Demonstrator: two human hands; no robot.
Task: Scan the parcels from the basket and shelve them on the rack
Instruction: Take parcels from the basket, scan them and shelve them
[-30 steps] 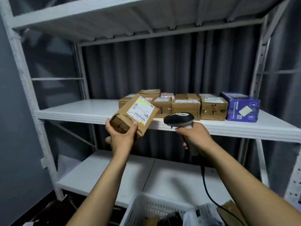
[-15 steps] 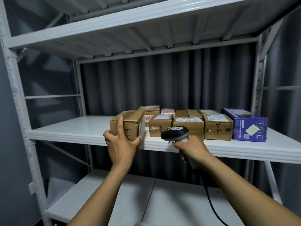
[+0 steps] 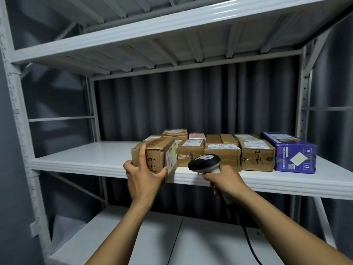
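Nearest the camera, both forearms reach up over the lower shelf (image 3: 162, 236); the basket is out of view. The right hand (image 3: 226, 181) is wrapped round the handle of the scanner (image 3: 205, 162), fingers curled tight on the grip, with its cable (image 3: 248, 243) trailing down. The scanner head sits level with the front lip of the middle shelf (image 3: 86, 155).

The left hand (image 3: 145, 176) grips the parcel (image 3: 152, 154) by its near end. The index finger lies straight up the marked end face, the thumb is hooked at the lower right corner, and the other fingers curl round the left edge.

The parcel is on the middle shelf at the very front lip, at the left end of the stored row. Whether its base is fully down cannot be told. Its long axis runs front to back, so it lies directly ahead of the left fingers, and the left hand is the nearer one.

Judgement: placement is in hand, and what is left is a straight push away from the body.

Just beside the parcel on the right stands a brown box (image 3: 189, 153), and the parcel's label face is turned toward it. The gap is narrow, so a skewed push could catch. Beyond, further boxes run to the purple box (image 3: 292, 152) — the curtain (image 3: 191, 102) hangs behind
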